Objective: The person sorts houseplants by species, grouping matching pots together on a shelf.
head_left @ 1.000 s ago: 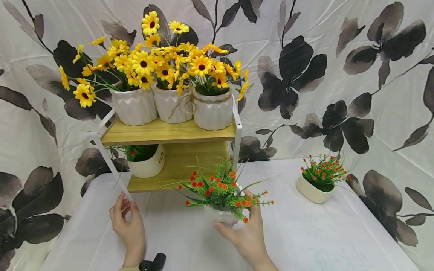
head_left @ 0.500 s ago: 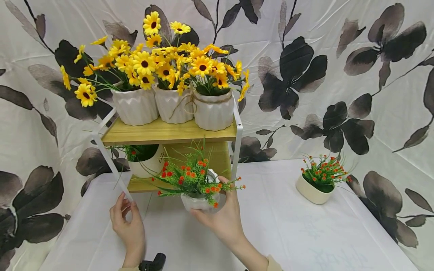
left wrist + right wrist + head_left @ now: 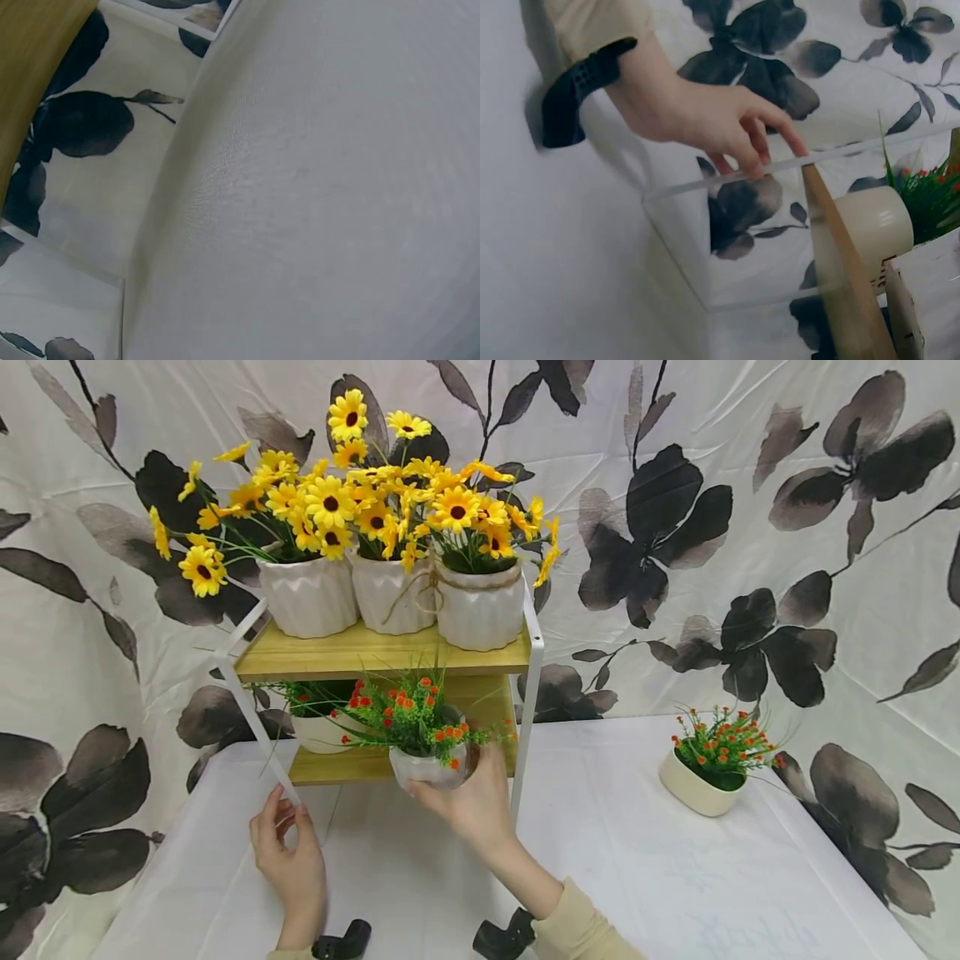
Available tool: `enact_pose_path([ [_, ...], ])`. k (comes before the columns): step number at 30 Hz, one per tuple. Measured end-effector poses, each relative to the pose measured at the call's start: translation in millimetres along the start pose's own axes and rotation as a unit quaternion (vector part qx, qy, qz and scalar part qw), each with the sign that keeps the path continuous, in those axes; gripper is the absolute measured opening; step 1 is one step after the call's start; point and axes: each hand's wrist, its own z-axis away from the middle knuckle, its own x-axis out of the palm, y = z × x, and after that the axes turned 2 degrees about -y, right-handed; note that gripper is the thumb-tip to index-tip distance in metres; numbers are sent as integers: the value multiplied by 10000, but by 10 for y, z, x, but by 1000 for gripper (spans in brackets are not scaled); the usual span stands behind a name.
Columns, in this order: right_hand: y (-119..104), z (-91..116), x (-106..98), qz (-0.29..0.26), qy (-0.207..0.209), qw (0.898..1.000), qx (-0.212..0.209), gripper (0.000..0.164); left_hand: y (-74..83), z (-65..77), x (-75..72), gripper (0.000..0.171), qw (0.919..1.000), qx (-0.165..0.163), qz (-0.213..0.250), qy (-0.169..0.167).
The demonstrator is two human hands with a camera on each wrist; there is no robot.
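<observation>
My right hand [image 3: 476,802] grips a small white pot [image 3: 423,768] with green leaves and orange-red flowers, thumb at the front. The pot is raised before the lower board [image 3: 337,767] of a two-board shelf; in the right wrist view the white pot [image 3: 934,289] is near the board's edge. My left hand [image 3: 288,852] pinches the white metal leg [image 3: 258,731] at the shelf's left. In the right wrist view the left hand's fingers [image 3: 750,150] curl over this leg. On the lower board, partly hidden, stands a cream pot [image 3: 322,735] of red flowers.
Three white pots [image 3: 307,597] of yellow flowers stand in a row on the upper board [image 3: 390,658]. A cream oval pot [image 3: 701,789] with orange flowers is on the white-covered table [image 3: 637,877] to the right. Behind hangs a flower-printed cloth [image 3: 675,410].
My right hand has carried the pot left and up, towards the lower board. My left hand keeps its hold on the shelf leg. The head view has shifted slightly.
</observation>
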Motion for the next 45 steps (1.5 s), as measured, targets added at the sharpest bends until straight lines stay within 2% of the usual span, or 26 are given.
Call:
enact_pose_path([
  [9,-2,-172,146,294,140,9995,33,86,19,-6,3,43,9999,87,-97,26],
  [14,-24,-263,234,335,267,9990,-83,85,29,-2,5,43,9999,129,40,54],
  [22,-43,-412,330,740,353,9966,5,90,19,5,7,43,9998,153,156,19],
  [35,-47,-605,489,607,453,9971,106,94,1,-7,-2,43,9996,148,240,25],
  [41,-53,-656,541,508,399,9972,364,98,-22,0,11,43,9995,150,237,110],
  [45,-55,-684,565,504,416,9970,424,94,-4,0,5,42,9996,100,230,83],
])
